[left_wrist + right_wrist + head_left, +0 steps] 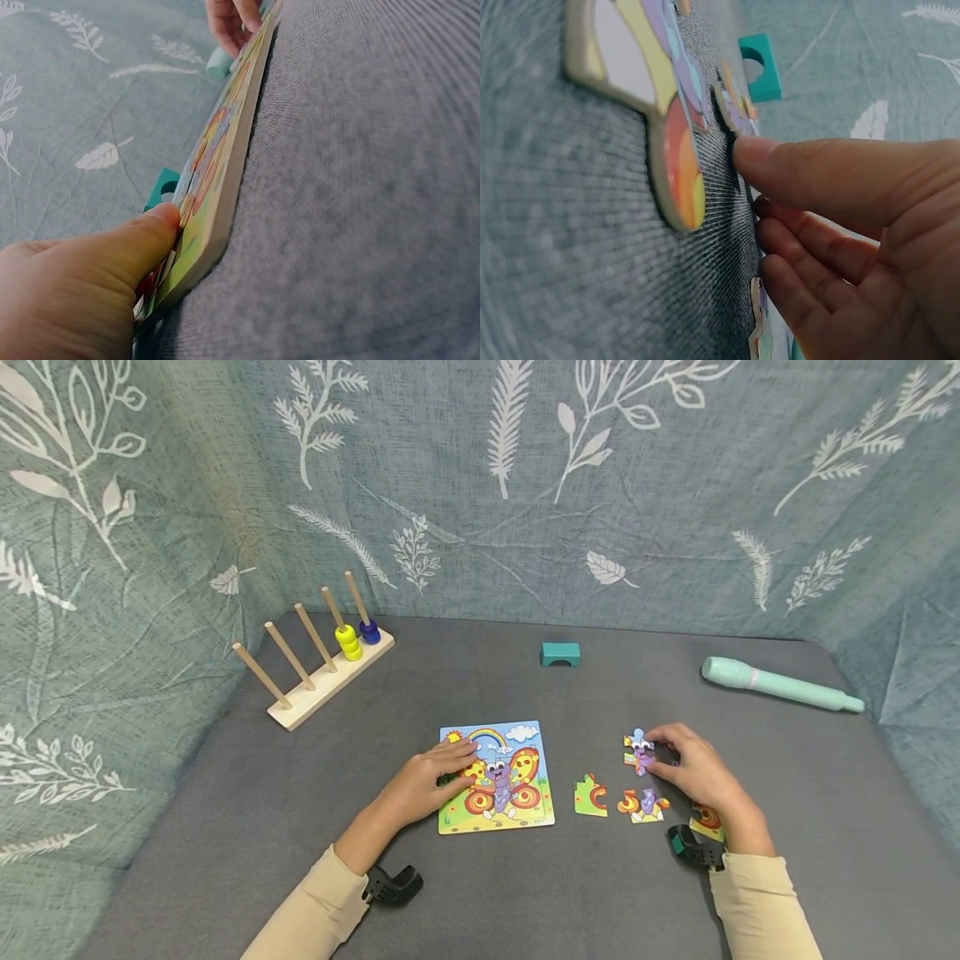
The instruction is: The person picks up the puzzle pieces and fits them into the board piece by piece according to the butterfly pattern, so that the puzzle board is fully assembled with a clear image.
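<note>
My left hand [425, 783] rests on the left side of a square butterfly puzzle board [536, 814], fingers extended over its picture. In the left wrist view the thumb lies on the board face near its edge. To the right, my right hand [697, 768] pinches a loose puzzle piece [640, 753] with the butterfly's purple face, thumb and index finger at its right side. Just below lies a piece with the purple body and feet [647, 807], and beside it a green piece [589, 797]. A wing piece [707, 821] is partly hidden under my right wrist.
A wooden peg stand [322, 685] with yellow and blue rings stands at the back left. A teal arch block [560, 653] sits at the back middle, and a mint-green stick-like toy [787, 685] lies at the back right. Patterned cloth [465, 527] hangs behind the table.
</note>
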The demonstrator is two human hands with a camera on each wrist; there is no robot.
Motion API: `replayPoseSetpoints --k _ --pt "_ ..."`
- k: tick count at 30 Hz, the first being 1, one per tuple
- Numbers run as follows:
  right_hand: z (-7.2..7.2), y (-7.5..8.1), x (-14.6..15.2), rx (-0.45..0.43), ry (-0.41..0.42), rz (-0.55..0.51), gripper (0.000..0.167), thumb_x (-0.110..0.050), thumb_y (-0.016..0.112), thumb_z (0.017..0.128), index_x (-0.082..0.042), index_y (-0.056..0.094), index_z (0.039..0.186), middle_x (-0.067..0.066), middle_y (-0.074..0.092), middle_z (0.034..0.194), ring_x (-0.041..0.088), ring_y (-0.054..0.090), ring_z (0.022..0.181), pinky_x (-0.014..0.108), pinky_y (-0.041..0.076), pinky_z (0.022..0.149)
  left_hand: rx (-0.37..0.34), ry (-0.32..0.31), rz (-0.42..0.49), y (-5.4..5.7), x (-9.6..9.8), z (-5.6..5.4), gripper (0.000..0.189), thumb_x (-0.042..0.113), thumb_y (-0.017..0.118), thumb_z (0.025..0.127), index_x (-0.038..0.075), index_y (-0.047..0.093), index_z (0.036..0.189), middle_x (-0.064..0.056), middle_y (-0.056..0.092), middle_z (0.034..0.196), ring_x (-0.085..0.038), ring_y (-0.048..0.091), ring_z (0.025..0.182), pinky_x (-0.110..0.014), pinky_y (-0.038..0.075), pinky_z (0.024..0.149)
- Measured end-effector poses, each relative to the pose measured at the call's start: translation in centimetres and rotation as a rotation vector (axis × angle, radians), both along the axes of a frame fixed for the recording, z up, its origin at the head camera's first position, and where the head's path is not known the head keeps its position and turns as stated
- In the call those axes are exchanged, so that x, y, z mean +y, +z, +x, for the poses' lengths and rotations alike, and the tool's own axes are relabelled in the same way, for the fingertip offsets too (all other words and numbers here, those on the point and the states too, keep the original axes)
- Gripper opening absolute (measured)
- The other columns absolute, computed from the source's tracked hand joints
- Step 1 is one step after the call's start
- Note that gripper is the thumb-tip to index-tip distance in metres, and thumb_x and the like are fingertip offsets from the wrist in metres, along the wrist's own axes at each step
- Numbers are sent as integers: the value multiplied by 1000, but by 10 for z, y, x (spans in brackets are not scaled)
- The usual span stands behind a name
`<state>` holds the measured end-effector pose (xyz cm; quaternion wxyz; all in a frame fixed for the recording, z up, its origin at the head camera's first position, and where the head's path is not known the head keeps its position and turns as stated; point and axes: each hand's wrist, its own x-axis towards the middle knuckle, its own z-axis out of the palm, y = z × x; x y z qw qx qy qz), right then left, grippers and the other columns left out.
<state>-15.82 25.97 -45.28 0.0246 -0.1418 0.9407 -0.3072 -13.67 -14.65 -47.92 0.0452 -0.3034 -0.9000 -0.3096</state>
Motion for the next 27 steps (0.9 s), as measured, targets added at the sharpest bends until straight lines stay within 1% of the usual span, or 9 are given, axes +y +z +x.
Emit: replayPoseSetpoints --k 5,9,17,22,27 --pt "0 0 -3 16 -29 9 36 -12 70 85 0 60 119 20 59 116 38 56 107 54 46 92 1 4 -3 -1 0 0 41 25 66 90 7 62 126 -7 58 133 -23 50 129 -41 36 112" --pt "0 1 -7 57 -23 8 38 -13 70 85 0 61 119 18 61 114 36 58 106 52 47 92 -2 6 -3 -2 0 0 41 26 66 90 7 62 127 -7 57 134 -23 50 129 -41 36 112" --pt "4 9 -30 142 39 -33 38 -9 74 81 -1 62 117 17 62 112 35 61 104 52 50 89 -5 3 -6 -3 0 0 41 26 65 90 7 61 127 -7 57 135 -23 49 130 -41 35 113" --pt "8 12 -46 160 83 -43 39 -10 75 81 -3 63 117 14 62 114 34 61 105 52 51 87 -2 2 -6 -3 0 0 41 25 65 90 7 62 127 -7 57 134 -23 49 130 -41 35 113" --pt "12 14 -65 177 150 -51 39 -12 75 81 -5 63 118 12 62 116 31 60 108 50 52 88 -2 7 -17 -3 0 0 41 26 65 90 7 62 127 -6 57 134 -23 49 129 -40 36 112"
